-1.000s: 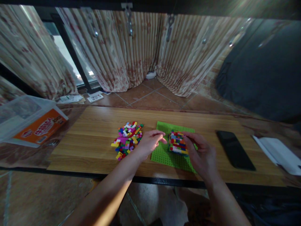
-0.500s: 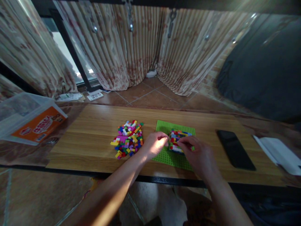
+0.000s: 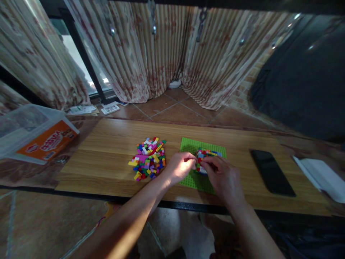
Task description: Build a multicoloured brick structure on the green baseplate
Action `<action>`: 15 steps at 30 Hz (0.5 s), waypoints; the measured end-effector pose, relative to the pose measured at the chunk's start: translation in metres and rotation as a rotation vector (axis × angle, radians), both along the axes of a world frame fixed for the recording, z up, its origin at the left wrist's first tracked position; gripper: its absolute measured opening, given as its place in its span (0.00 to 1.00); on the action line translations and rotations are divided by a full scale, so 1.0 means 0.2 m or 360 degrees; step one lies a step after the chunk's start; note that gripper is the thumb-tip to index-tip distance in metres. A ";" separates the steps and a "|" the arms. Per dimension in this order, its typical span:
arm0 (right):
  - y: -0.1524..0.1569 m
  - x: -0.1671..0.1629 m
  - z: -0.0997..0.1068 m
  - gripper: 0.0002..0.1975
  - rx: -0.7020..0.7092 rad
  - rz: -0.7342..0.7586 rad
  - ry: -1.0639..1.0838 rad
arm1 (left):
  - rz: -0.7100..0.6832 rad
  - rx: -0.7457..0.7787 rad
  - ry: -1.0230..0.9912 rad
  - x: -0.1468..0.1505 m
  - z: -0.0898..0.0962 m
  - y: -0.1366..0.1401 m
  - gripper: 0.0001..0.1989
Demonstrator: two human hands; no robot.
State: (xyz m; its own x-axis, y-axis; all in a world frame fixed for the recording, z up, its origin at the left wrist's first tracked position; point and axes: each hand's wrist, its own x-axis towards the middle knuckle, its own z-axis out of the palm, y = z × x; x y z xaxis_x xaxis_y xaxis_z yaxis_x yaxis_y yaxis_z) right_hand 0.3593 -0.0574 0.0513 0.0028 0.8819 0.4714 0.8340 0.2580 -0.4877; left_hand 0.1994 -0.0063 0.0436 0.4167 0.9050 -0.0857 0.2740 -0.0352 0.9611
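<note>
On a green studded baseplate [image 3: 188, 144] stands a low block of many-coloured toy bricks [image 3: 207, 152], partly covered by my fingers. My left hand [image 3: 180, 166] is at its left side, thumb and fingertips pinched together; whatever they hold is too small to make out. From the right, my right hand [image 3: 222, 176] reaches over the block's near part with thumb and forefinger closed at its left edge. A tiny red bit shows by those fingertips, but I cannot tell whether it is held or part of the block. Left of the baseplate lies a pile of loose toy bricks [image 3: 149, 158].
A black phone [image 3: 272, 172] lies on the wooden table [image 3: 102, 154] to the right, with a white flat object [image 3: 323, 178] beyond it. At the far left stands a clear plastic tub [image 3: 35, 126] with an orange label. Curtains [image 3: 151, 54] hang behind.
My right hand has shifted left over the brick block, its fingertips now close to those of my left hand. The whole view has moved slightly.
</note>
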 end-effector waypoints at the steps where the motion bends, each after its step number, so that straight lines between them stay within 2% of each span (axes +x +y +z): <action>1: 0.00 0.00 0.00 0.10 -0.0004 -0.0002 -0.0001 | -0.0001 0.0000 -0.0001 0.00 0.00 0.00 0.11; 9: -0.02 0.02 0.01 0.08 -0.0141 -0.0109 0.0217 | 0.0001 -0.0032 0.0010 0.00 0.01 0.00 0.11; 15: -0.01 0.02 0.03 0.08 -0.0036 -0.0214 0.0265 | 0.0074 -0.0079 -0.0036 0.00 0.01 0.00 0.11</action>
